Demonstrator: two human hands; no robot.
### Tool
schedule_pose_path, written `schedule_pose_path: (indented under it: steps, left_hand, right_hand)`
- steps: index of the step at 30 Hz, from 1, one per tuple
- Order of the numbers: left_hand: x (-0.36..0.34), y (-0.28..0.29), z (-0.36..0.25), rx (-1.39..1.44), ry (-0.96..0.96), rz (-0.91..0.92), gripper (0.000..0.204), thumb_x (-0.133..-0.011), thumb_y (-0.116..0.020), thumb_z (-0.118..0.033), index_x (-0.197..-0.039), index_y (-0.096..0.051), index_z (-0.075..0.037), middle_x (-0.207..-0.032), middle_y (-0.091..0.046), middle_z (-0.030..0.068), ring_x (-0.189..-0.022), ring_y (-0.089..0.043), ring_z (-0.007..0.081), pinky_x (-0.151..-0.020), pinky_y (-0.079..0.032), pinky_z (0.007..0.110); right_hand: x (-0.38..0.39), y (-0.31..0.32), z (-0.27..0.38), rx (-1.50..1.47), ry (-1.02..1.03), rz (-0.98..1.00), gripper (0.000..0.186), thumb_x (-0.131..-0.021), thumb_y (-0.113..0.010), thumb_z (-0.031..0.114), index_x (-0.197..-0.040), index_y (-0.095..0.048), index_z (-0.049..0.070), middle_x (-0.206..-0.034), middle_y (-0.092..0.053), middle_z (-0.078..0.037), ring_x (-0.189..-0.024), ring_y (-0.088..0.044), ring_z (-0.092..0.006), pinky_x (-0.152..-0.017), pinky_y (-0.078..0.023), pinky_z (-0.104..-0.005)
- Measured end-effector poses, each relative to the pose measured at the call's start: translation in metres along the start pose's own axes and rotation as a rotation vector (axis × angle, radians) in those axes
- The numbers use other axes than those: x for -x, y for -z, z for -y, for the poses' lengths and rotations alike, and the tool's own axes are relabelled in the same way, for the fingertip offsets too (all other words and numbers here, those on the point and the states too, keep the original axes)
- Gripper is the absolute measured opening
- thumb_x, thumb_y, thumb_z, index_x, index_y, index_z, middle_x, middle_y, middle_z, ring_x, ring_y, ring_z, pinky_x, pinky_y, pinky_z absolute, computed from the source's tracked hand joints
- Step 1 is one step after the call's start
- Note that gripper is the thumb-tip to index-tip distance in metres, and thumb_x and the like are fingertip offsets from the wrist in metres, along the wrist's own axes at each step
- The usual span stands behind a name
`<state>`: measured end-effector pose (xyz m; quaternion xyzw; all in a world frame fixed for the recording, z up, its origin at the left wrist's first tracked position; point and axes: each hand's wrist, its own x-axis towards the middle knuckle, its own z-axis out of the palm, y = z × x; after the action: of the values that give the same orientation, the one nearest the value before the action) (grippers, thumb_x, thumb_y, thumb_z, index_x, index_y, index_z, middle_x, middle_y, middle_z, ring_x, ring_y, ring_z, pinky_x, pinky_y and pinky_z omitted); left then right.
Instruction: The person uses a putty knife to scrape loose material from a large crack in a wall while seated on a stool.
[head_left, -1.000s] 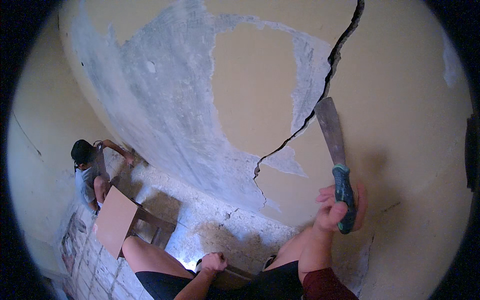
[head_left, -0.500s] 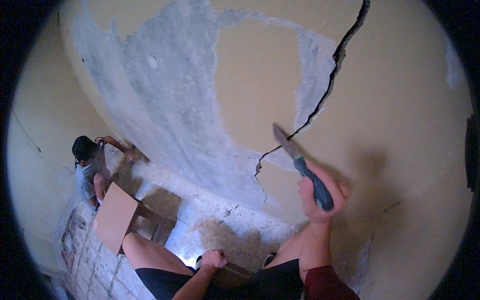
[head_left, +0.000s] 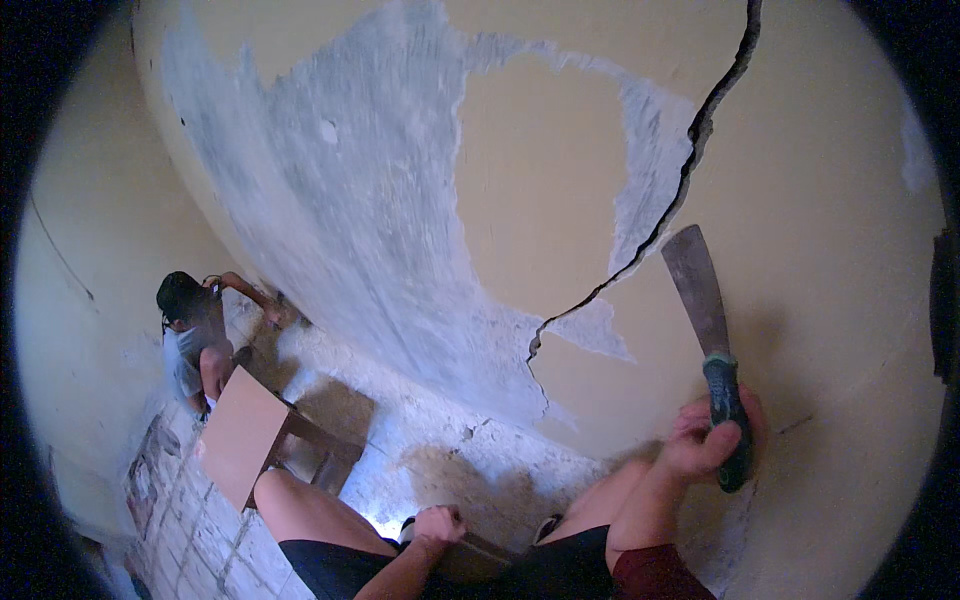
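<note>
My right hand is wrapped around the dark green and black handle of a putty knife, low on the right side of the yellowish wall. Its broad, worn metal blade points up, with the tip just right of a long dark crack. Around the crack and to its left, the paint is gone in a large grey-white patch. My left hand is closed between my knees, near a bright light on the floor; whatever it may hold is hidden.
Left of my knee stands a small brown table or stool. Beyond it, another person in a dark cap crouches, one arm reaching to the wall's foot. Pale dust and debris cover the tiled floor along the wall.
My right hand has drawn the putty knife off the crack, down and to the right, turning the blade more upright. A bare pointed patch beneath the crack now shows. My left hand stays low.
</note>
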<state>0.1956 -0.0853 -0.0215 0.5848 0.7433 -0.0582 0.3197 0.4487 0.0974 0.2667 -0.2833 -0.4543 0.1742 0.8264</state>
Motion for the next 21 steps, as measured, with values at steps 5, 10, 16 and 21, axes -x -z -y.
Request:
schedule_pose_path:
  steps: [5,10,16,21]
  left_hand:
    - [0.001,-0.006,0.007,-0.005,0.050,-0.010,0.033,-0.078,-0.055,-0.042,-0.091,-0.066,-0.014,-0.090,-0.067,0.0156,-0.088,-0.064,0.0323,-0.079,-0.051,0.043]
    - [0.001,-0.004,0.001,-0.008,0.023,-0.037,0.032,-0.078,-0.055,-0.042,-0.088,-0.067,-0.014,-0.088,-0.067,0.0153,-0.085,-0.064,0.0326,-0.077,-0.051,0.042]
    - [-0.005,-0.017,0.012,-0.021,-0.005,-0.029,0.034,-0.078,-0.055,-0.043,-0.094,-0.066,-0.014,-0.089,-0.067,0.0157,-0.084,-0.064,0.0337,-0.076,-0.052,0.043]
    - [-0.007,-0.015,0.009,0.021,-0.018,-0.051,0.034,-0.079,-0.053,-0.043,-0.089,-0.067,-0.013,-0.089,-0.067,0.0174,-0.084,-0.065,0.0331,-0.075,-0.052,0.042]
  right_hand:
    - [-0.001,-0.026,0.000,0.300,0.048,0.093,0.044,-0.083,-0.060,0.038,-0.094,-0.060,-0.005,-0.052,-0.052,-0.007,-0.039,-0.048,-0.0129,-0.035,-0.035,-0.0250]
    - [-0.003,-0.005,0.010,0.096,0.187,-0.014,0.041,-0.082,-0.062,0.032,-0.097,-0.060,-0.006,-0.057,-0.054,-0.008,-0.042,-0.050,-0.0128,-0.035,-0.036,-0.0253]
    - [-0.005,0.001,-0.002,0.260,0.164,0.165,0.040,-0.082,-0.064,0.030,-0.099,-0.059,-0.006,-0.055,-0.051,-0.005,-0.040,-0.046,-0.0116,-0.041,-0.039,-0.0240]
    - [-0.008,0.004,-0.015,0.533,0.140,0.030,0.035,-0.084,-0.062,0.025,-0.099,-0.059,-0.006,-0.054,-0.051,-0.005,-0.039,-0.045,-0.0109,-0.039,-0.037,-0.0237]
